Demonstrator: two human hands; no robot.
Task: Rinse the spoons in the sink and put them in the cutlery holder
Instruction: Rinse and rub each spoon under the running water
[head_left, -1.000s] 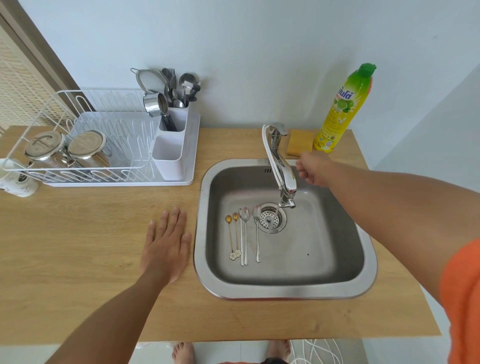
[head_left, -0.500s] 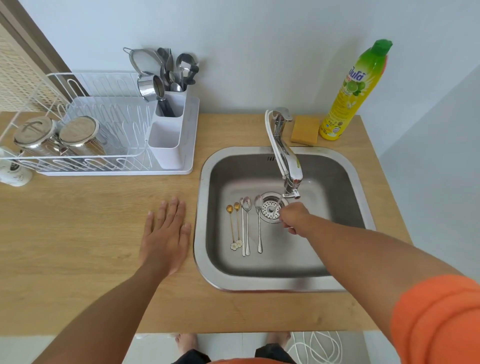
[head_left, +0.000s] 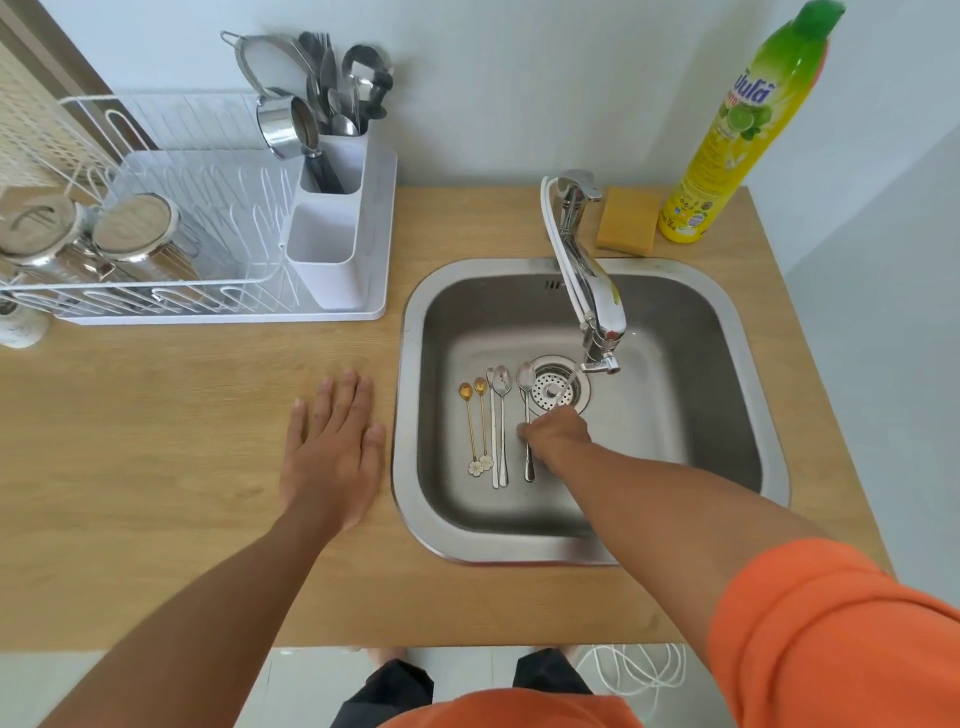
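Five spoons (head_left: 496, 426) lie side by side on the sink (head_left: 748, 467) floor, centre of frame, just left of the drain strainer (head_left: 558, 389): two small gold ones at left, two long steel ones, then a steel spoon (head_left: 525, 395) nearest the drain. None rinsed yet, we judge.

Our right hand (head_left: 556, 434) is down on that rightmost spoon's handle, fingers curled over it. We can't tell if the pinch is closed or only touching. Left hand (head_left: 332, 452) lies flat and fully spread on the wooden surface (head_left: 156, 467) just left of the sink rim, holding nothing.

A thin stream runs from the tap (head_left: 597, 317) onto the strainer, right beside the spoon bowl.

To do this step well:
- pinch the handle mid-shaft and lift that spoon alone; the long steel pair is close by.
- thin handle on wet steel, so we'd tip it up with a fingertip before closing.
- carry the bowl up-frame into the stream and turn it both ways.
- shake off over the sink, then go to the cutlery holder (head_left: 332, 244) at upper left; the front compartment is empty, the back one is crowded with utensils (head_left: 337, 78).
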